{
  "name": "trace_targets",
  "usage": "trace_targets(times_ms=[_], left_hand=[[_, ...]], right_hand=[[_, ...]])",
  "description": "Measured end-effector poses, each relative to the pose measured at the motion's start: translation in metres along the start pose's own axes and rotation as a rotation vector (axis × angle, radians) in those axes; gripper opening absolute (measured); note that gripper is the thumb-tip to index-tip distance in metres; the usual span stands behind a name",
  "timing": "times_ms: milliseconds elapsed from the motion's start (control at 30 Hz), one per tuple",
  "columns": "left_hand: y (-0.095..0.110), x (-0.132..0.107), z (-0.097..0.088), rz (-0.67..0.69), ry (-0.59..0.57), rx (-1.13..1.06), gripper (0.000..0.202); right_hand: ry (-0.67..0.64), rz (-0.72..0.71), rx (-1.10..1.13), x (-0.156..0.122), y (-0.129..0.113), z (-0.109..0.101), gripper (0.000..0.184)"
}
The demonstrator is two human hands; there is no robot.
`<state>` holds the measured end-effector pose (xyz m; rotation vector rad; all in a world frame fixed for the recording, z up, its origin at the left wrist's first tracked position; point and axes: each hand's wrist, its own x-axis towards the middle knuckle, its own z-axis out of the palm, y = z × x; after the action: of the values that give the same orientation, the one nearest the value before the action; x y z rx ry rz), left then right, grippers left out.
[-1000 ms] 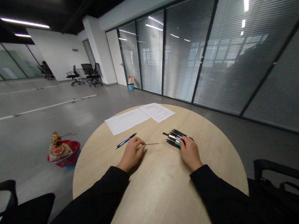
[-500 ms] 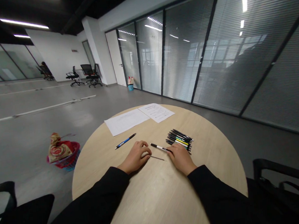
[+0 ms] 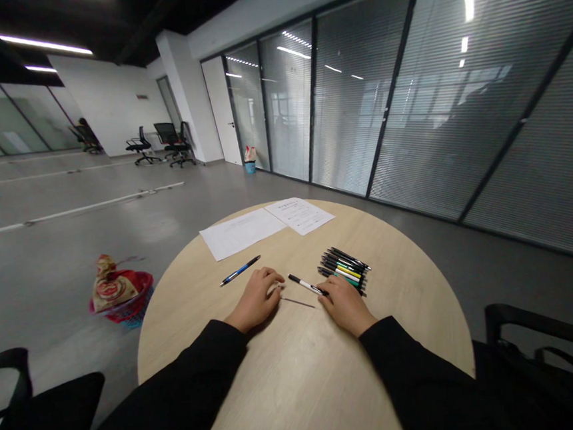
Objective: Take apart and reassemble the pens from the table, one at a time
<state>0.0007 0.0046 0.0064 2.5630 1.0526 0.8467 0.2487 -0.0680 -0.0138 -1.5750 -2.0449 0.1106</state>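
On the round wooden bench (image 3: 301, 381) in front of you, both hands rest close together near the middle. Your right hand (image 3: 345, 305) has its fingers (image 3: 326, 292) closed around the near end of a white pen (image 3: 307, 285). The pen's long axis runs from those fingers away and to the left, and its dark far end points towards your left hand (image 3: 255, 301). The left hand lies knuckles up with its fingers (image 3: 271, 284) curled down onto the bench. A small pale piece shows just at their tips, but you cannot tell whether they grip it or only touch it.

Between the two hands, a thin rod (image 3: 298, 301) lies flat on the bench. It runs nearly parallel to the white pen, just on your side of it, and its left end is near the left fingertips. It is about equally close to either hand.

Just beyond the right hand sits a pile of pens (image 3: 346, 268), all lying the same way. A blue pen (image 3: 240, 270) lies apart beyond the left hand, and two paper sheets (image 3: 242, 233) lie at the far edge.
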Motion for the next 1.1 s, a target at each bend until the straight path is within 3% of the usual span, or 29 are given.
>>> trace_targets(times_ms=[200,467,767,1000,1100], left_hand=[[-0.022,-0.001,0.007,-0.165,0.086,0.123,0.032],[-0.023,-0.002,0.001,-0.172,0.011,0.187,0.023],[-0.014,0.001,-0.003,-0.225,-0.013,0.205,0.024],[-0.015,0.0,-0.002,-0.219,0.002,0.193,0.029],[-0.013,0.0,-0.002,-0.173,0.018,0.178,0.03]], right_hand=[[0.091,0.04,0.072,0.002,0.003,-0.002,0.016],[0.293,0.144,0.253,0.006,0.018,-0.004,0.022],[0.269,0.177,0.258,0.004,0.018,-0.006,0.038],[0.291,0.127,0.231,0.006,0.022,-0.002,0.017],[0.257,0.104,0.238,0.006,0.022,0.001,0.024]])
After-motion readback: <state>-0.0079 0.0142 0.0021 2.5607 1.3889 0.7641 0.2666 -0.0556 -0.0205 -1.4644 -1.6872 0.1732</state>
